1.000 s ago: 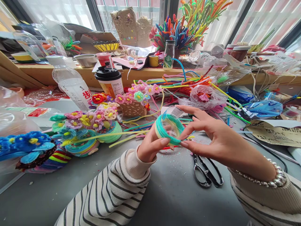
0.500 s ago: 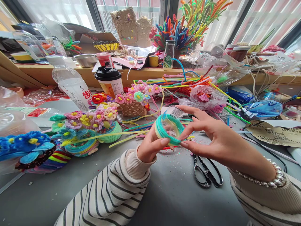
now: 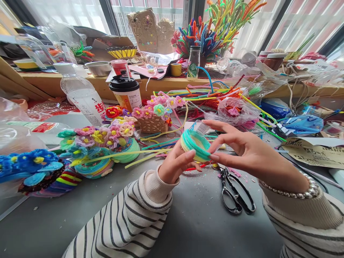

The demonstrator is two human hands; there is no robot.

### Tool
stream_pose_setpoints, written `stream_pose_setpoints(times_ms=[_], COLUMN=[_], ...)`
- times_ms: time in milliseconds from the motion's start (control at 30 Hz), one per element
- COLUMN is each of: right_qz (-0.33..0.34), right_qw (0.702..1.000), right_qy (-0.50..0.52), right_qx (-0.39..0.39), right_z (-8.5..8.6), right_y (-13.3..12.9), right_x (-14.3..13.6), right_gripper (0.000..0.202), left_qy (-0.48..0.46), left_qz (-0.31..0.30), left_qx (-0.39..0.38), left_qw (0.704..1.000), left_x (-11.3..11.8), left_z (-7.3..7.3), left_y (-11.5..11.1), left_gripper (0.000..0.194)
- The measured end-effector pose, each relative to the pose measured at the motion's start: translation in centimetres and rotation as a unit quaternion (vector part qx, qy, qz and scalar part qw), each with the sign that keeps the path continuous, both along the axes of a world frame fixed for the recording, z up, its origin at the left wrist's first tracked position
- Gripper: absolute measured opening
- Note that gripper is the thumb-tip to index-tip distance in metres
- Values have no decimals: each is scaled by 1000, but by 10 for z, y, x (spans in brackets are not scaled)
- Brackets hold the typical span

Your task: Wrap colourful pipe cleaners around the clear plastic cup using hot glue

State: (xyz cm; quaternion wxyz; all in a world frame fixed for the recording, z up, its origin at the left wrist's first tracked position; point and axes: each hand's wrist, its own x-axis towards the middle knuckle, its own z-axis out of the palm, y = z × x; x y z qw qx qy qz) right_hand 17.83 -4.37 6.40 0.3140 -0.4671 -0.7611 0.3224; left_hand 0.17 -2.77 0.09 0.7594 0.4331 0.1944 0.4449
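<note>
A small round cup-like piece (image 3: 194, 144), wound from turquoise and pale yellow fuzzy strands, is held up above the grey table (image 3: 199, 222). My left hand (image 3: 176, 163) grips its left side, with the thumb at the front and other fingers behind or under it. On the right side, my right hand (image 3: 239, 147) pinches the rim between thumb and a finger, with its upper finger stretched out. Black-handled scissors (image 3: 236, 195) lie on the table below my right hand. Behind the piece is a clear wrapper with a barcode label (image 3: 202, 128).
Flower-topped fuzzy baskets (image 3: 94, 161) stand at the left. A plastic bottle (image 3: 84, 98) and a lidded paper cup (image 3: 125, 94) are behind them. Loose coloured stems (image 3: 215, 95) lie behind the hands. Brown paper labels (image 3: 314, 152) and a black cord are at the right.
The round piece has tilted, so its outer side and underside show more. My left fingers have shifted beneath it, and my right hand has moved slightly.
</note>
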Motion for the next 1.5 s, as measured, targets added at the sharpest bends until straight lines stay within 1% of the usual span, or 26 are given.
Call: stream_pose_setpoints(times_ms=[100,200,367,467,600,733,867,967,1067,1200,1233,1367,1500], right_qz=[-1,-4,-4,-4,-1,0,-1,-3,-33,-59,-61,-63,-63], right_qw=[998,990,984,988,997,1000,1000,1000,999,998,998,998,997], right_qy=[55,112,137,114,49,7,-13,-13,7,31,32,28,31], right_qx=[-42,-85,-110,-100,-58,-24,-15,-4,3,0,-2,-3,-11], right_z=[-2,-5,-8,-8,-5,-2,0,2,2,0,-1,-4,-6], right_y=[5,8,10,9,6,4,3,3,4,5,5,4,4], right_x=[3,5,6,4,2,1,3,4,4,3,2,-1,-4], right_gripper=[14,15,14,15,14,14,20,24,20,26,26,26,24], left_qy=[19,36,43,60,61,43,37,32,39,72,71,45,58], left_qz=[-12,-10,5,10,15,22,31,11,-15,-63,-65,-24,2], left_qx=[-23,-35,-46,-39,-44,-44,-42,-54,-61,-64,-69,-75,-53], left_qw=[999,999,998,997,997,998,998,998,997,993,993,996,997], left_x=[0,1,1,0,1,2,2,1,0,-2,-1,0,0], left_z=[0,1,1,-2,-4,-3,-1,-1,-4,-7,-8,-7,-3], left_y=[2,3,2,3,3,2,2,3,4,7,7,5,0], left_gripper=[50,54,59,59,57,54,52,52,52,60,61,54,50])
